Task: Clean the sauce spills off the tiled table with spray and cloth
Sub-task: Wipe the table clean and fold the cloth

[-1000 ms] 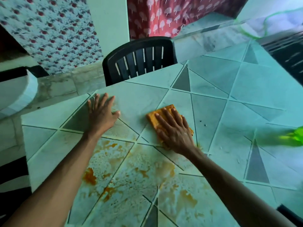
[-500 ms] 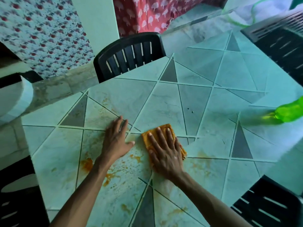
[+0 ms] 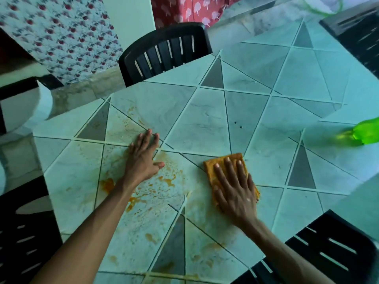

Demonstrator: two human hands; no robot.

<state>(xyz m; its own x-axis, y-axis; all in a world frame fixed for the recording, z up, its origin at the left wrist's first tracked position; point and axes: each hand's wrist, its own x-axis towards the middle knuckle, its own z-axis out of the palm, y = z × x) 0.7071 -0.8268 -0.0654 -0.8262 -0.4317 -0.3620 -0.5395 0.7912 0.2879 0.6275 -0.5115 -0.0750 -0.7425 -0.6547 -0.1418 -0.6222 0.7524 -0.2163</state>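
While looking down from the head view, bracing the left hand [image 3: 143,158] flat on the tiled table [image 3: 205,119], fingers straight, gripping nothing. Pressing the right hand [image 3: 235,189], fingers spread and straight, onto the flat rectangular orange cloth [image 3: 210,175], just right of the orange sauce spills [image 3: 164,181] smearing the near tiles. Leaving the blurred green spray bottle [image 3: 367,133] at the table's right edge, well apart.

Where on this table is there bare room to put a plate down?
The broad stretch of tiled table between the orange cloth, the green spray bottle and the far black chair is bare. Crowded: the near left, where the left hand rests among sauce spills and the right hand presses the cloth.
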